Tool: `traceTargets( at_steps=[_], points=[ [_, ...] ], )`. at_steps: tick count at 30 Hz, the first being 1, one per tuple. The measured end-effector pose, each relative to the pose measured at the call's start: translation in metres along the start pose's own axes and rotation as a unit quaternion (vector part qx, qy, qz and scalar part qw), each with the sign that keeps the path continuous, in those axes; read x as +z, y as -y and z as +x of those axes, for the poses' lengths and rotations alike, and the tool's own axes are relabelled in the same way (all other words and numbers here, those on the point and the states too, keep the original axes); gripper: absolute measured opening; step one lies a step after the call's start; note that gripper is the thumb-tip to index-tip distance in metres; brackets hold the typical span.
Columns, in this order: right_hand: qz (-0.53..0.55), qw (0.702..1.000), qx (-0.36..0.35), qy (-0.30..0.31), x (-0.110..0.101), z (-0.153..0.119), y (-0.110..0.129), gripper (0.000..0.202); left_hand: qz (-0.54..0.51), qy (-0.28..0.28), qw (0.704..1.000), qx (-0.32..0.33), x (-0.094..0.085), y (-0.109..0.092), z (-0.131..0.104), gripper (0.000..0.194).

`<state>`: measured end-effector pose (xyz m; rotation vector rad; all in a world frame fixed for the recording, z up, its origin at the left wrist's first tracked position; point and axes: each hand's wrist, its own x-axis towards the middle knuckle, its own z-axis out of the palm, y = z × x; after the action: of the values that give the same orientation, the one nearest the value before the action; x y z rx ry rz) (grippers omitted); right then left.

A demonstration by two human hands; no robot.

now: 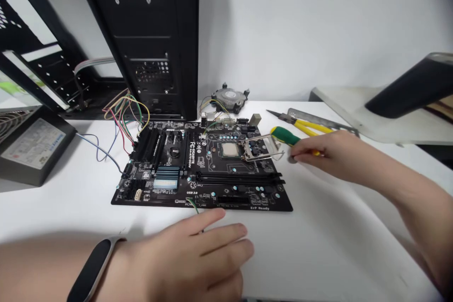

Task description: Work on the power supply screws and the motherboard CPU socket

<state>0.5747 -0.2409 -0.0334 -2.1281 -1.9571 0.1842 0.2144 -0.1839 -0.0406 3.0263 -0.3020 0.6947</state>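
A black motherboard (208, 170) lies flat on the white table. Its processor (230, 150) sits in the socket, and the metal socket frame (261, 147) is raised on the right side. My left hand (201, 255) rests in front of the board's near edge with fingers spread, holding nothing. Beside the board's right edge, my right hand (322, 153) has its fingers pressed together near a small round grey object (291, 157). The green and yellow screwdriver handle (286, 136) lies just beyond those fingers. What they pinch is too small to make out.
An open black computer case (155, 42) stands behind the board, and a power supply (37, 144) lies at left. A cooling fan (229, 99) is at the back. Yellow-handled pliers (307, 125) and a metal ruler (318, 120) lie beyond my right hand.
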Motion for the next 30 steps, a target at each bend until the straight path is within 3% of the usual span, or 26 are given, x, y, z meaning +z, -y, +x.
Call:
traceTargets(
  at_steps=[5, 8, 10, 12, 15, 17, 21, 26, 30],
  points=[
    [0.011, 1.0, 0.006, -0.025, 0.0, 0.002, 0.007, 0.017, -0.022, 0.001, 0.999, 0.041, 0.001, 0.003, -0.008, 0.017],
    [0.05, 0.992, 0.04, -0.106, -0.011, -0.001, 0.026, 0.02, -0.045, -0.005, 0.998, 0.035, 0.002, 0.003, -0.009, 0.018],
    [0.135, 0.97, 0.093, -0.179, -0.018, -0.004, 0.041, 0.023, -0.061, -0.029, 0.998, 0.019, 0.003, 0.003, -0.009, 0.021],
    [0.27, 0.927, 0.109, -0.235, -0.022, -0.007, 0.054, 0.034, -0.069, -0.058, 0.996, -0.007, 0.004, 0.001, -0.008, 0.022],
    [0.501, 0.84, 0.025, -0.206, -0.02, -0.01, 0.07, 0.047, -0.064, -0.073, 0.995, -0.025, 0.007, -0.003, -0.007, 0.017],
    [0.586, 0.798, -0.015, -0.143, -0.016, -0.009, 0.079, 0.05, -0.049, -0.091, 0.994, -0.024, 0.006, -0.002, -0.004, 0.016],
    [0.687, 0.724, -0.038, -0.045, -0.017, 0.002, 0.113, 0.066, -0.013, -0.145, 0.989, -0.028, -0.011, 0.01, 0.021, 0.016],
    [0.792, 0.611, -0.013, 0.006, -0.044, 0.026, 0.181, 0.076, 0.043, -0.249, 0.966, -0.058, -0.052, 0.024, 0.074, 0.013],
    [0.815, 0.573, -0.09, 0.015, -0.059, 0.042, 0.217, 0.07, 0.071, -0.31, 0.941, -0.114, -0.065, 0.03, 0.097, 0.011]
  ],
)
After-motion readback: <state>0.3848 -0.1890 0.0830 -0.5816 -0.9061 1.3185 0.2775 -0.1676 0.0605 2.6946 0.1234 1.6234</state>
